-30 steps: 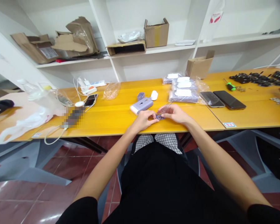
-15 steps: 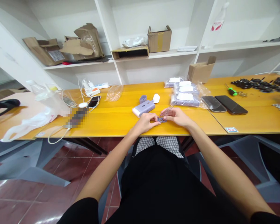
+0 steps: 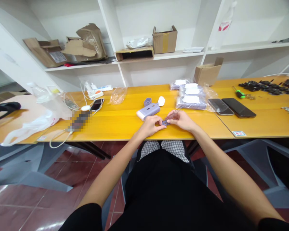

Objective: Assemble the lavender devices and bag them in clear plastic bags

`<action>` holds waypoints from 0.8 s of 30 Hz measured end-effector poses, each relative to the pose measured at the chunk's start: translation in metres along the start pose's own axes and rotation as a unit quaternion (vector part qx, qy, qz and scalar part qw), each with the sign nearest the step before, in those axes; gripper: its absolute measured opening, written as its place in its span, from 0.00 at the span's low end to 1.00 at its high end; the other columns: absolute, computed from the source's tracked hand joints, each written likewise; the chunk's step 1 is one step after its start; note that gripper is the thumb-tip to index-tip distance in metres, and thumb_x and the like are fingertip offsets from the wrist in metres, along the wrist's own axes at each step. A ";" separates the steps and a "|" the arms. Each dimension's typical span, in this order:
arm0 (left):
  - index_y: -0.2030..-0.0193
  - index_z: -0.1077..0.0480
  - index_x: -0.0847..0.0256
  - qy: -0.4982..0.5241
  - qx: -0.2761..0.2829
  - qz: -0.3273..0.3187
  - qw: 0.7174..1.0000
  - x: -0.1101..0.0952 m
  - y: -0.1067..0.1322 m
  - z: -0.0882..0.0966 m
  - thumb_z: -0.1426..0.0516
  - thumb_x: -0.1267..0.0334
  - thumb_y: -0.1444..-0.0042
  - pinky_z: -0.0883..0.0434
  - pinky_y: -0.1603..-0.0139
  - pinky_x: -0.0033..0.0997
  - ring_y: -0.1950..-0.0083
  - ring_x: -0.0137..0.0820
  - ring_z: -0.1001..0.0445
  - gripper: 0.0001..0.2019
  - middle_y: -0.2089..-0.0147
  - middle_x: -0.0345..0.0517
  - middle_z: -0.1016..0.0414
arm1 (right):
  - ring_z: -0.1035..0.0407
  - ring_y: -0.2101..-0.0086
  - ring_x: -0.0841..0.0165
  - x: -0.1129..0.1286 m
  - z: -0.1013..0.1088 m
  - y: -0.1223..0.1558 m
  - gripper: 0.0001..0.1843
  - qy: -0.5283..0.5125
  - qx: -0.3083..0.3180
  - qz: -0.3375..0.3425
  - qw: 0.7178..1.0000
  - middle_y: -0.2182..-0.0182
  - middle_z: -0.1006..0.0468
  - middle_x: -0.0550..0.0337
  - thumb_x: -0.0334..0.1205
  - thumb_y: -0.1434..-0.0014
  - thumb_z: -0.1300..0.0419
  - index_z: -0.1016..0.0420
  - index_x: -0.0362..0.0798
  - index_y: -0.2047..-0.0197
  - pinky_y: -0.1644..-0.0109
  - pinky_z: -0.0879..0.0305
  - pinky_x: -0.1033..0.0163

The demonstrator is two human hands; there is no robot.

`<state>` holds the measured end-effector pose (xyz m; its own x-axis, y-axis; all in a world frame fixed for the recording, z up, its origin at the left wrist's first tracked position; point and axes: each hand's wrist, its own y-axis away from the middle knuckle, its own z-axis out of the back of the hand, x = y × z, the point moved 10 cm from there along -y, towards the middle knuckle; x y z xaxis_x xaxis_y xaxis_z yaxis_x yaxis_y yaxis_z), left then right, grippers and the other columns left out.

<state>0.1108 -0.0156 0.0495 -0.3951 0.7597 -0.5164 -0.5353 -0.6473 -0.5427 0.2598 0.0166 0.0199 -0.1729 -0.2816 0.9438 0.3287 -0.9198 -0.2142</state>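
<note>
My left hand (image 3: 151, 126) is closed, pinching a small purple part (image 3: 165, 123) near the table's front edge. My right hand (image 3: 182, 120) is closed too, with its thumb and fingertips at the right side of that part. From its fingers rises a thin, see-through, crinkled thing (image 3: 174, 113); whether it is film or fine wire I cannot tell. Just beyond my left hand lies a purple case (image 3: 149, 111) with a white end and dark slots in its top. Behind it stand a small purple cup-like piece (image 3: 147, 102) and a white rounded cap (image 3: 161, 101).
Several bagged purple cases (image 3: 191, 102) lie at the back right, beside two phones (image 3: 238, 107). Farther right are a green-handled screwdriver (image 3: 240, 94) and black parts (image 3: 252, 86). A power strip (image 3: 95, 95), cables and a plastic bag (image 3: 36, 123) occupy the left.
My right fingertips have shifted slightly left over the small purple part, which is now more covered. Another person's hand at the far right edge has gone out of view.
</note>
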 end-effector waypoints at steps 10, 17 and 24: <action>0.72 0.30 0.60 -0.007 0.002 0.008 1.000 -0.001 -0.001 0.000 0.31 0.57 0.41 0.32 0.63 0.31 0.68 0.29 0.27 0.16 0.68 0.40 0.22 | 0.19 0.61 0.55 -0.001 -0.002 0.001 0.19 -0.016 0.005 -0.020 1.000 0.66 0.16 0.54 0.48 0.51 0.22 0.25 0.51 0.64 0.46 0.21 0.42; 0.74 0.32 0.61 -0.004 -0.007 0.040 0.999 0.003 -0.001 0.002 0.30 0.59 0.43 0.35 0.65 0.30 0.70 0.27 0.30 0.17 0.71 0.39 0.24 | 0.19 0.58 0.55 -0.006 0.001 0.002 0.21 -0.049 -0.001 -0.030 0.998 0.65 0.15 0.55 0.49 0.53 0.21 0.25 0.53 0.63 0.42 0.23 0.41; 0.72 0.31 0.60 0.017 -0.004 0.083 0.996 0.011 0.000 0.001 0.30 0.61 0.45 0.33 0.64 0.31 0.70 0.28 0.31 0.14 0.71 0.38 0.25 | 0.20 0.56 0.58 -0.005 -0.001 0.004 0.21 -0.070 0.019 -0.003 0.997 0.60 0.15 0.57 0.49 0.53 0.21 0.24 0.53 0.61 0.41 0.24 0.42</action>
<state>0.1059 -0.0069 0.0441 -0.4521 0.6391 -0.6223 -0.4589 -0.7648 -0.4521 0.2609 0.0141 0.0136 -0.0441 -0.2317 0.9718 0.3627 -0.9101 -0.2005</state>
